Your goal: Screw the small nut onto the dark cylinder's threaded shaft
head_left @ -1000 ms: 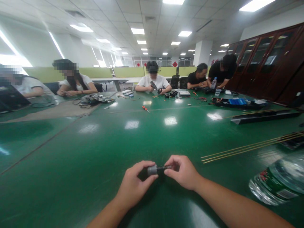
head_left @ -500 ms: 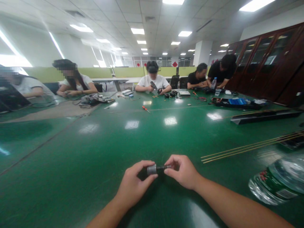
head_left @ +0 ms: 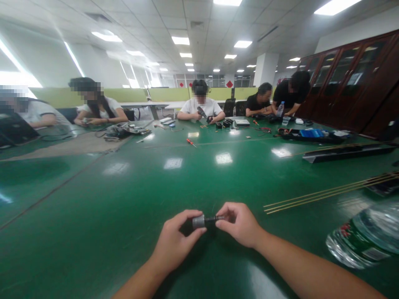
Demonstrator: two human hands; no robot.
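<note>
Low in the middle of the view, my two hands meet over the green table (head_left: pixel 124 199). My left hand (head_left: pixel 174 243) is closed round a small grey cylinder (head_left: pixel 198 221), thumb and fingers pinching it. From the cylinder's right end a short dark threaded piece (head_left: pixel 213 219) sticks out. My right hand (head_left: pixel 240 224) pinches that dark piece between thumb and fingertips. Both hands hover just above the tabletop.
A plastic water bottle (head_left: pixel 364 238) lies at the right edge. Thin brass rods (head_left: pixel 327 194) run across the right side, with long black bars (head_left: pixel 346 153) behind. A red screwdriver (head_left: pixel 191 142) lies mid-table. Several people sit working along the far side with tools and boxes.
My hands and the cylinder have edged slightly up and away; the grip is the same. Nothing else has moved noticeably.
</note>
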